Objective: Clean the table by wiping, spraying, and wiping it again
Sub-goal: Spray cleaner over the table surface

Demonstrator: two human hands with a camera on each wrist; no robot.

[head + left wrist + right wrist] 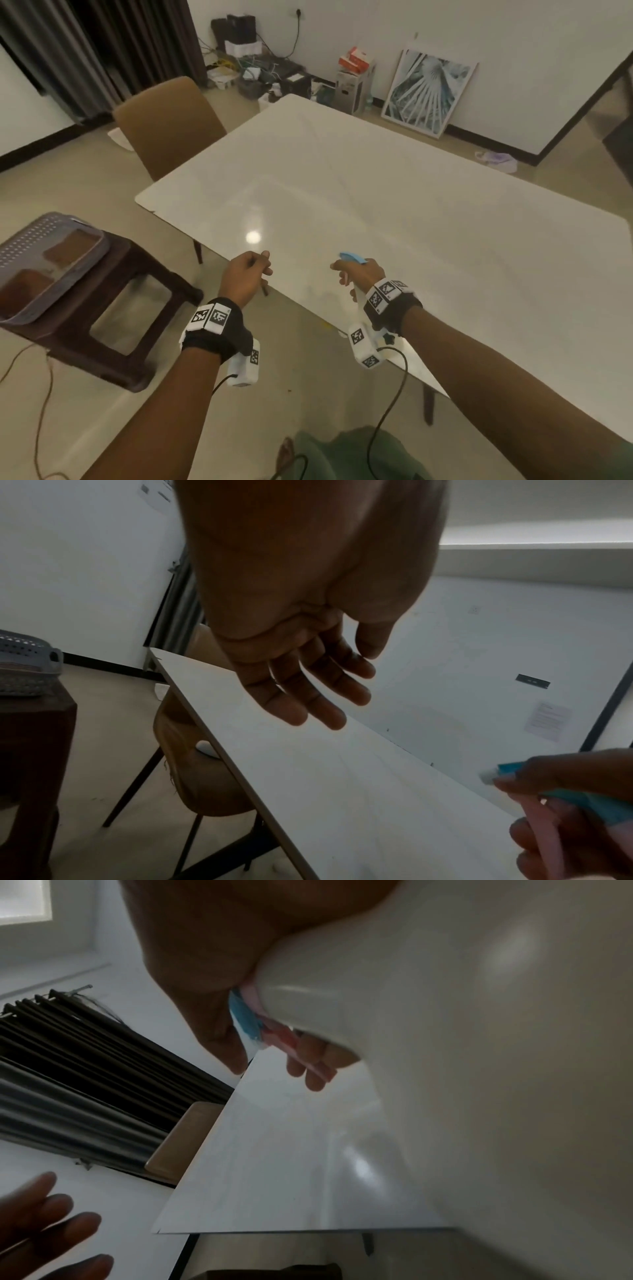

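Observation:
The white table (376, 192) fills the middle of the head view. My right hand (359, 274) grips a white spray bottle (352, 258) with a blue head over the table's near edge, nozzle pointing left. In the right wrist view the bottle's body (445, 1042) fills the frame and my fingers (313, 1074) curl round its pink trigger. My left hand (248, 274) hovers just left of it at the table edge. In the left wrist view that hand (308, 683) holds nothing and its fingers are relaxed above the tabletop (342, 791).
A brown chair (168, 126) is tucked in at the table's far left side. A dark stool (113, 308) with a grey perforated basket (44, 260) stands to my left. Boxes, cables and a framed picture (428, 92) line the back wall.

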